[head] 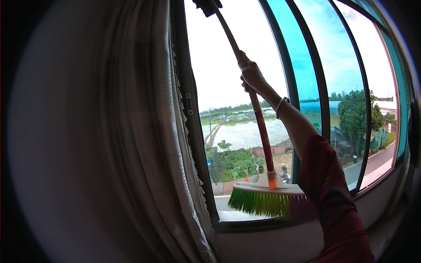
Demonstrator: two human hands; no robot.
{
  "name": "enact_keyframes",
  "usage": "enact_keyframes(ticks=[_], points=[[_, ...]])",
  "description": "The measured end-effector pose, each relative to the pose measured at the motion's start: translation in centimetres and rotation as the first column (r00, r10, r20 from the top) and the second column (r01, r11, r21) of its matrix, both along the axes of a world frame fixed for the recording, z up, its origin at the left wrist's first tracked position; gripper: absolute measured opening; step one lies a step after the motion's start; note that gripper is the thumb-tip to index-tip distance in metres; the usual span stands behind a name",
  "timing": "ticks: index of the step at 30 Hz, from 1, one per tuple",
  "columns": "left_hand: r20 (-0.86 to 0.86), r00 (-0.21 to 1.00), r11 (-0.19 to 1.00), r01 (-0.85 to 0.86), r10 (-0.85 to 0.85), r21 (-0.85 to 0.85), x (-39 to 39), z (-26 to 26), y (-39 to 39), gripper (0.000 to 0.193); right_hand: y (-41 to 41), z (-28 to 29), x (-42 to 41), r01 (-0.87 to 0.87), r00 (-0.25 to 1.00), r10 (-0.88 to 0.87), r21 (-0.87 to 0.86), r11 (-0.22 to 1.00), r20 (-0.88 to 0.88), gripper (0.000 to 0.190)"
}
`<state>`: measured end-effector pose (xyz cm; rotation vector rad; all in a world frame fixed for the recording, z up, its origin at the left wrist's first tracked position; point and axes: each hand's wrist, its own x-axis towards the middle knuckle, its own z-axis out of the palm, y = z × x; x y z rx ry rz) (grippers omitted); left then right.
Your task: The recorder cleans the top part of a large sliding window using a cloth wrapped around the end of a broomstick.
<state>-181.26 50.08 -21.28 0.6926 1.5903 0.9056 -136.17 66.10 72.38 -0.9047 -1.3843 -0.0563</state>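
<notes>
My right hand [252, 73] is closed around the handle of a broom [264, 141], raised before the open part of a window. The broom's head hangs low, its green bristles pointing down over the bottom of the window frame [250, 226]. Its handle runs up and to the left, where a dark object [208, 6] sits at the top edge; what it is cannot be told. A metal bangle [282, 107] circles my right wrist, and a dark red sleeve covers the upper arm. My left hand is out of view.
A long pale curtain [148, 138] hangs at the left beside the window frame. Blue-tinted glass panes [297, 56] with dark upright bars stand to the right. Outside lie flooded fields, trees, a wall and a road.
</notes>
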Motion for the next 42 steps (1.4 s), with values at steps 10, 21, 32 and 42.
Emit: enact_keyframes(ticks=[10, 21, 32, 42], points=[[-0.017, 1.0, 0.996, -0.028, 0.027, -0.082, -2.8, 0.4, -5.9, 0.02, -0.7, 1.1, -1.4, 0.063, 0.997, -0.057, -0.099, 0.993, 0.058, 0.048], [-0.185, 0.916, 0.927, 0.323, -0.357, -0.193, -5.3, 3.5, -8.4, 0.025, -4.4, -2.0, 1.2, 0.188, 0.974, -0.169, -0.121, 0.975, 0.152, 0.045], [-0.14, 0.813, 0.754, 0.577, -0.565, 0.312, -3.0, 5.1, -0.6, 0.039, -7.2, -14.0, 5.3, 0.024, 0.992, 0.006, -0.234, 0.972, 0.129, 0.047], [-0.541, 0.821, 0.193, 0.569, -0.183, 0.799, 24.2, 63.3, 11.5, 0.043, -11.3, -19.7, 4.8, -0.096, 0.994, 0.11, -0.311, 0.946, 0.026, 0.047]])
